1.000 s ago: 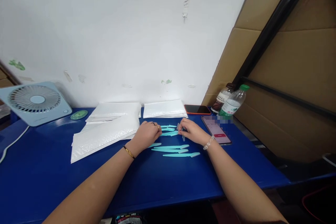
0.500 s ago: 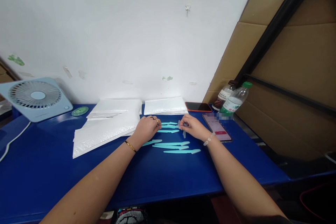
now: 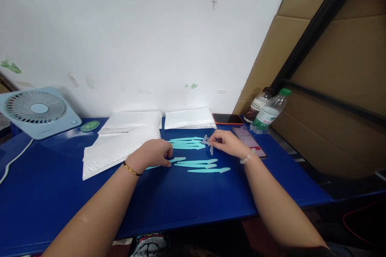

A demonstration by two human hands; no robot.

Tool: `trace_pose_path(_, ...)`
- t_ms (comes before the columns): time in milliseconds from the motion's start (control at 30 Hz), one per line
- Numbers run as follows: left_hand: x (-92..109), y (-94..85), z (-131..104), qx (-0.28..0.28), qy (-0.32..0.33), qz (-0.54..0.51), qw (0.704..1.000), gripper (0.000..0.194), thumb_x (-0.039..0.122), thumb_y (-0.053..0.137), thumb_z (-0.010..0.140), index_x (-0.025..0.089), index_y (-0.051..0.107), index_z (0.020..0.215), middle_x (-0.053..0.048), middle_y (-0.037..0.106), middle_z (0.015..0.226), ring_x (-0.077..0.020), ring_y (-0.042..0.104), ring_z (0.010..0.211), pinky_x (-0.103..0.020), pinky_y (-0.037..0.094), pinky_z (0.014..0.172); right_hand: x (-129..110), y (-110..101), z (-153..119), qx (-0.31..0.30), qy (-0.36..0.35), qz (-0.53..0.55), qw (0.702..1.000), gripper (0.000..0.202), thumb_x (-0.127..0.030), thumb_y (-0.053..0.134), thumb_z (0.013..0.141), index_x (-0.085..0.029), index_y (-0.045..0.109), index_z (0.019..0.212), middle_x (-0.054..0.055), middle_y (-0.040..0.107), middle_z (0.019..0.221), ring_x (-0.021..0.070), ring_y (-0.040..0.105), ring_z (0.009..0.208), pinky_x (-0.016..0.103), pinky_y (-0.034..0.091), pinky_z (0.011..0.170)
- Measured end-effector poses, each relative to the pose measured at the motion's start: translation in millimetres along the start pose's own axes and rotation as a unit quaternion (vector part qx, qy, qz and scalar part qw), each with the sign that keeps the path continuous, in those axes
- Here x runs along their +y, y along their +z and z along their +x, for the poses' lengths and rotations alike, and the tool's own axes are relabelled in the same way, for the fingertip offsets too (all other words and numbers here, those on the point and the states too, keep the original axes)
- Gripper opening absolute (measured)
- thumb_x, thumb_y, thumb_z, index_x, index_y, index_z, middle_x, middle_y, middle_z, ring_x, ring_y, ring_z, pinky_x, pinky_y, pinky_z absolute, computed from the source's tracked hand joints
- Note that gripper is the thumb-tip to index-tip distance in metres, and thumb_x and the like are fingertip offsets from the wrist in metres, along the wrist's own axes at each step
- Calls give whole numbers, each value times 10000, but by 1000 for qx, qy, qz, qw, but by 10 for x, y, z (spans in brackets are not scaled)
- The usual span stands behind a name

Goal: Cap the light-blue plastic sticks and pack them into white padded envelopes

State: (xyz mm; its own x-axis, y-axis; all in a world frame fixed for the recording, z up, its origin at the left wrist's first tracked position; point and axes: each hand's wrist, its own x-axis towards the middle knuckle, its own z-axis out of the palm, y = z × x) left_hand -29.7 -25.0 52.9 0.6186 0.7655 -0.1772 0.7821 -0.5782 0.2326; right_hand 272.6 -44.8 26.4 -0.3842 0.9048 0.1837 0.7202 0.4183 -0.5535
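My left hand [image 3: 155, 153] reaches over a turquoise eyebrow razor [image 3: 180, 159], thumb and forefinger apart, its fingertips beside the handle. More eyebrow razors [image 3: 196, 165] lie loose just right of it. Beyond, several other razors [image 3: 187, 144] rest close together in a row, their left ends partly behind my left hand. My right hand [image 3: 226, 143] is low over the table with its fingertips pinched at a small translucent blade cap [image 3: 208, 141]. Another cap [image 3: 211, 150] lies just below those fingertips. Whether the pinch still bears the cap's weight is hard to see.
White padded mailers [image 3: 120, 144] are stacked at the left, with another pile [image 3: 189, 119] against the wall. Two phones, one dark [image 3: 227, 119] and one lit [image 3: 250, 142], lie at the right near two bottles [image 3: 267, 116]. A fan [image 3: 39, 108] stands far left on the blue table [image 3: 193, 204].
My left hand has moved left and nearer, from the far row of razors to a near one. That row now holds another razor. My right hand has shifted slightly right, beside the caps.
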Motion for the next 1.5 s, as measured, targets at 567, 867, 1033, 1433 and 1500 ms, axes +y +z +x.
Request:
trace_pose_path(567, 235, 307, 402, 134, 105, -47, 984, 163, 214, 469, 867, 187, 618, 804, -28, 672, 850, -156, 592, 721, -265, 407, 656, -174, 231, 69, 3, -14, 71, 997, 165, -311, 611, 833, -168, 688, 800, 30, 673, 744, 128, 581, 635, 237, 437, 604)
trace_pose_path(867, 173, 371, 490, 187, 87, -33, 978, 233, 340, 526, 874, 197, 628, 1027, -52, 653, 1001, -196, 602, 898, -304, 435, 765, -7, 34, 4, -2, -9, 17, 1000, 154, -336, 673, 777, -187, 704, 799, 29, 643, 803, 136, 579, 710, 235, 427, 634)
trace_pose_path(1033, 211, 368, 376, 132, 134, -53, 981, 240, 397, 509, 880, 212, 661, 901, -27, 663, 869, -170, 607, 811, -276, 420, 710, -78, 2, -70, -158, -34, 3, 987, 140, -274, 753, 670, -183, 693, 756, 5, 585, 768, 120, 542, 666, 222, 416, 588)
trace_pose_path(1433, 130, 323, 387, 149, 127, 5, 981, 197, 239, 478, 893, 199, 644, 797, -25, 679, 839, -173, 603, 791, -284, 387, 722, -71, 86, 15, -28, -8, -16, 999, 64, -192, 670, 765, -168, 630, 721, 14, 578, 781, 115, 518, 666, 228, 388, 599)
trace_pose_path(1500, 61, 296, 407, 166, 88, 26, 982, 195, 216, 480, 882, 195, 650, 791, -34, 675, 831, -185, 604, 790, -297, 386, 718, -28, 70, 31, 17, 24, -15, 999, 64, -193, 661, 767, -168, 640, 711, 21, 592, 786, 121, 528, 670, 236, 395, 609)
